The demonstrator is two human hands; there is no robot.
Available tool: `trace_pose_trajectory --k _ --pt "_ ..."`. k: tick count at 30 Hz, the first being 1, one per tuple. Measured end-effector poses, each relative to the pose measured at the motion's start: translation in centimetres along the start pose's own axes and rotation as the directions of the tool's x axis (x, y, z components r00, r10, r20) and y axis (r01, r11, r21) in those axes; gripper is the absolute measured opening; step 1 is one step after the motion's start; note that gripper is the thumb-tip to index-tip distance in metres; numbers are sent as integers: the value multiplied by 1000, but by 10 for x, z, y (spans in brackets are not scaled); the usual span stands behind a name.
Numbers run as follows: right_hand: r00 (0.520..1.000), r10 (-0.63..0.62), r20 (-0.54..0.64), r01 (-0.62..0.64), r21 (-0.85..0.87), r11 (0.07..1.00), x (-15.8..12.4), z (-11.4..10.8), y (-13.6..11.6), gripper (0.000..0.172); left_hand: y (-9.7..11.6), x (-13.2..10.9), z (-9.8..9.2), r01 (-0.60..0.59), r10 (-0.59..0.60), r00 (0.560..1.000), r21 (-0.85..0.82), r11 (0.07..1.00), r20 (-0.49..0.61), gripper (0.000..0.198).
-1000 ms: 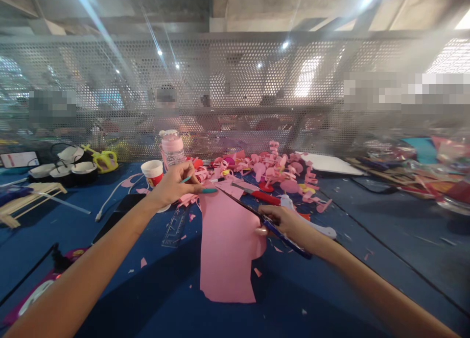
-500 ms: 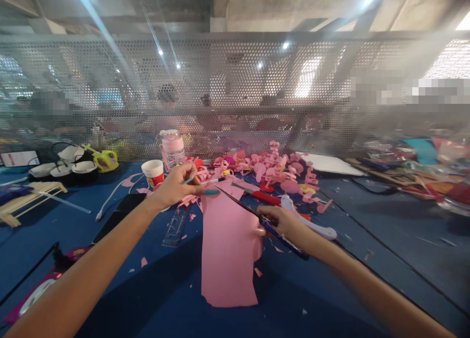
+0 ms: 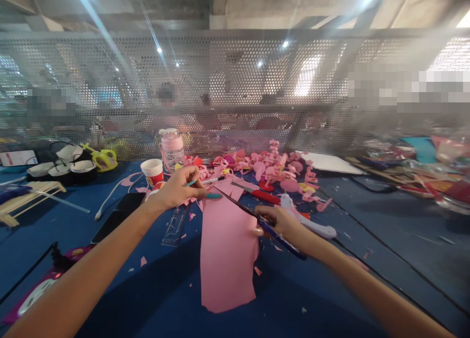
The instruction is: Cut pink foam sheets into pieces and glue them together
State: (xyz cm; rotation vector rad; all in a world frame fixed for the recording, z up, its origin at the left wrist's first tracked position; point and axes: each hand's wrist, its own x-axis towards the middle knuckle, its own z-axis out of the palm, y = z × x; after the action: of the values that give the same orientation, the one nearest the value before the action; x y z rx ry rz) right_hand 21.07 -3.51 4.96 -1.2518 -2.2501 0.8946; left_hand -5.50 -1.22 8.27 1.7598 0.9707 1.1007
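- Left hand (image 3: pixel 183 188): pinches pink sheet (image 3: pixel 227 259) near its far left corner.
- Right hand (image 3: pixel 281 225): grips scissors (image 3: pixel 242 205); blades extend over the sheet toward the left hand.
- Clear ruler (image 3: pixel 173 230): nearer the wearer than the left hand.
- Red-handled tool (image 3: pixel 266 197): just beyond right hand.
- Pink pieces (image 3: pixel 273 174): heaped beyond both hands.

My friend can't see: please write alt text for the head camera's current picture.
A person's right hand holds blue-handled scissors with the blades across a pink sheet, the left hand at the sheet's far left corner. Beyond them on a blue table are a heap of pink cut-outs, a pink-topped bottle and a paper cup.
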Motion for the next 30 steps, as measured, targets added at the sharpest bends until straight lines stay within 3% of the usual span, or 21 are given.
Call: trace_pose_trajectory --k 13,30 --pt "999 -33 21 31 99 995 1 7 5 38 -5 0 2 -30 30 1000 -29 999 10 47" --pt "999 -45 -10 45 99 994 2 13 10 41 -7 1 5 -21 24 999 -93 995 28 46"
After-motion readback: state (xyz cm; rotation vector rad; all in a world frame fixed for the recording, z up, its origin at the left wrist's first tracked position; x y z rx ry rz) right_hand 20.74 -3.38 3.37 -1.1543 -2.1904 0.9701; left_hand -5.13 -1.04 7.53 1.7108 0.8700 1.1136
